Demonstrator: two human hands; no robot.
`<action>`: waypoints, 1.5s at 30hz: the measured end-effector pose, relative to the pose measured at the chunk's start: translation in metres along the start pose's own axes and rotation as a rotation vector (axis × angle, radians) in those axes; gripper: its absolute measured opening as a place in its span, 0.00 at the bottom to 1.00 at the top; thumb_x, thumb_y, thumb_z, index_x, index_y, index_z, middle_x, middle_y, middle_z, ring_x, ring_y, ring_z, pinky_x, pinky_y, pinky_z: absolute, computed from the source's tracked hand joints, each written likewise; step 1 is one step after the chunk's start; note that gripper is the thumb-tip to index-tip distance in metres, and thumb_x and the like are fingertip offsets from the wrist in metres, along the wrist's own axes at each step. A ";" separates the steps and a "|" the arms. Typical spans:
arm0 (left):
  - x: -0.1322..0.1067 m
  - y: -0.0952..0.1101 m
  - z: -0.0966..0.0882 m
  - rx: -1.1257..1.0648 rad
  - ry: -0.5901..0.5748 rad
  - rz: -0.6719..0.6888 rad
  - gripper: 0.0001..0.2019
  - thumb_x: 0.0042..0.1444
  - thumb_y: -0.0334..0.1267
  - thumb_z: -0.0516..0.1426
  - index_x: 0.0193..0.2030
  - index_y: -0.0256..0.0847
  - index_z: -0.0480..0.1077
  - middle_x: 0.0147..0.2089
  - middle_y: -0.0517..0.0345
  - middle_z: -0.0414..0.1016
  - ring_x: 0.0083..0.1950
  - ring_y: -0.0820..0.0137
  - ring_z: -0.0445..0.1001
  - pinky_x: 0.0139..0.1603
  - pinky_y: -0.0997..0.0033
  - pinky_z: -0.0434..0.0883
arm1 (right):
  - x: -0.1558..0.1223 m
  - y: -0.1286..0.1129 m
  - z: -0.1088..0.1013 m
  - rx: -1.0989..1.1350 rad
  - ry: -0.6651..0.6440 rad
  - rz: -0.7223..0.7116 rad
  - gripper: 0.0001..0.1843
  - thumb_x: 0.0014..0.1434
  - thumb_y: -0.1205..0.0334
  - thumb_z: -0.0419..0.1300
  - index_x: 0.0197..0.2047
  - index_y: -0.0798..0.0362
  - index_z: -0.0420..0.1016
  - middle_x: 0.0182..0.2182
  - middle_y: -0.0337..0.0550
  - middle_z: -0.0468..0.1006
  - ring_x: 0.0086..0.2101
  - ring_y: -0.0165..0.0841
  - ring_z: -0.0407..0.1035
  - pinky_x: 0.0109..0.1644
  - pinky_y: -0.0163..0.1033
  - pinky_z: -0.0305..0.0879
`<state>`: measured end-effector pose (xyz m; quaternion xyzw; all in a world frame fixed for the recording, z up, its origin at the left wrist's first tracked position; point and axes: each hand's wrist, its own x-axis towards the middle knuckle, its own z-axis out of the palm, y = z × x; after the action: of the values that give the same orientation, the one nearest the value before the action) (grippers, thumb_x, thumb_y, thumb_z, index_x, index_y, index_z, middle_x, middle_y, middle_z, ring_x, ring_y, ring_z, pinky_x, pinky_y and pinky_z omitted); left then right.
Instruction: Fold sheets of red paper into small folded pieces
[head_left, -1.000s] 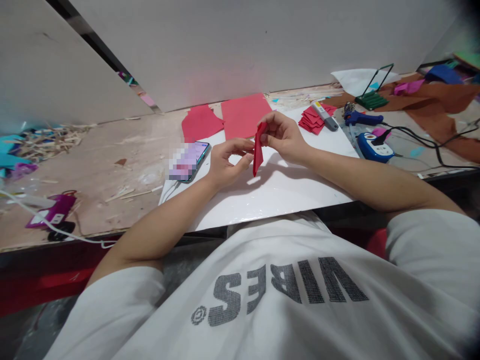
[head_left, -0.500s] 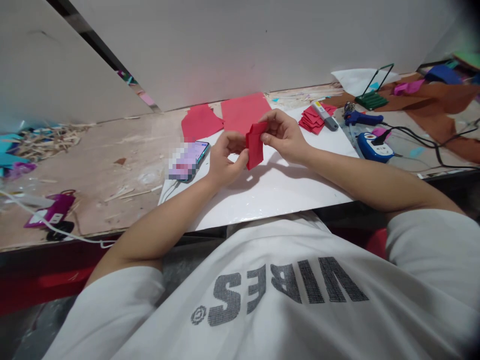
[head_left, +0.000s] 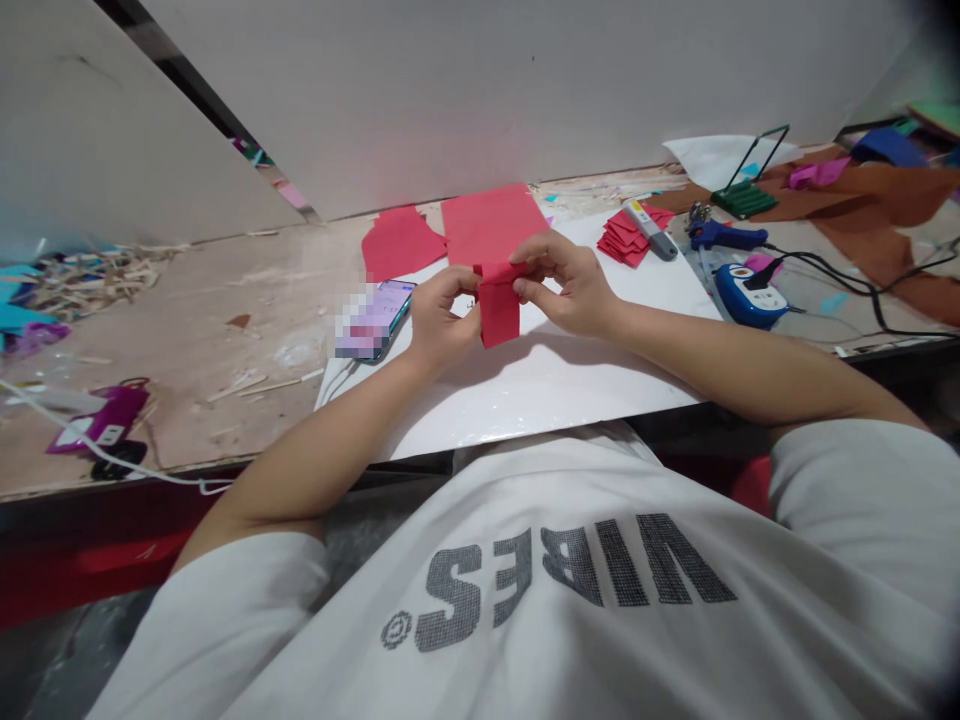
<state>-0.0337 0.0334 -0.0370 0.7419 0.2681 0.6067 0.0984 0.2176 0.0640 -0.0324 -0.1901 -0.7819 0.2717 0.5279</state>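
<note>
A small red paper piece [head_left: 499,312] is held up above a white board [head_left: 540,385] between both hands. My left hand [head_left: 439,325] pinches its left edge with curled fingers. My right hand [head_left: 566,285] grips its upper right edge, where the top of the paper looks folded over. The paper's flat face is turned toward me. Behind the hands lie two larger red sheets [head_left: 487,225] on the workbench.
A phone [head_left: 373,318] lies left of the hands on the board's corner. A stack of red pieces [head_left: 624,238] with a grey tool [head_left: 649,230], a blue glue gun [head_left: 724,238] and a blue power strip [head_left: 744,290] sit to the right. Wood scraps [head_left: 97,275] litter the left.
The red paper has turned from edge-on to face-on. Both hands have closed on its top edge, and my left hand moved in to pinch it.
</note>
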 end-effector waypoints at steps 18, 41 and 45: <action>0.003 -0.014 -0.010 -0.009 -0.029 0.032 0.20 0.77 0.62 0.78 0.46 0.49 0.86 0.41 0.60 0.91 0.38 0.66 0.84 0.42 0.57 0.79 | 0.005 -0.009 -0.011 0.030 -0.031 0.062 0.28 0.78 0.28 0.78 0.52 0.45 0.88 0.45 0.46 0.90 0.46 0.44 0.88 0.60 0.57 0.94; 0.003 -0.017 -0.012 0.060 -0.065 0.213 0.13 0.81 0.58 0.74 0.56 0.53 0.90 0.43 0.54 0.92 0.38 0.61 0.88 0.39 0.56 0.83 | 0.008 -0.003 -0.012 -0.111 -0.157 -0.105 0.11 0.81 0.49 0.73 0.52 0.45 0.94 0.48 0.47 0.96 0.47 0.42 0.87 0.53 0.49 0.90; 0.007 -0.014 -0.009 0.069 -0.101 0.313 0.14 0.89 0.55 0.66 0.58 0.54 0.92 0.44 0.53 0.93 0.39 0.62 0.89 0.40 0.59 0.84 | 0.006 -0.003 -0.013 -0.189 -0.154 -0.160 0.11 0.83 0.49 0.70 0.53 0.43 0.92 0.48 0.47 0.95 0.46 0.45 0.87 0.54 0.53 0.91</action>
<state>-0.0456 0.0470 -0.0358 0.8069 0.1646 0.5672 -0.0094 0.2277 0.0685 -0.0221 -0.1545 -0.8550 0.1675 0.4660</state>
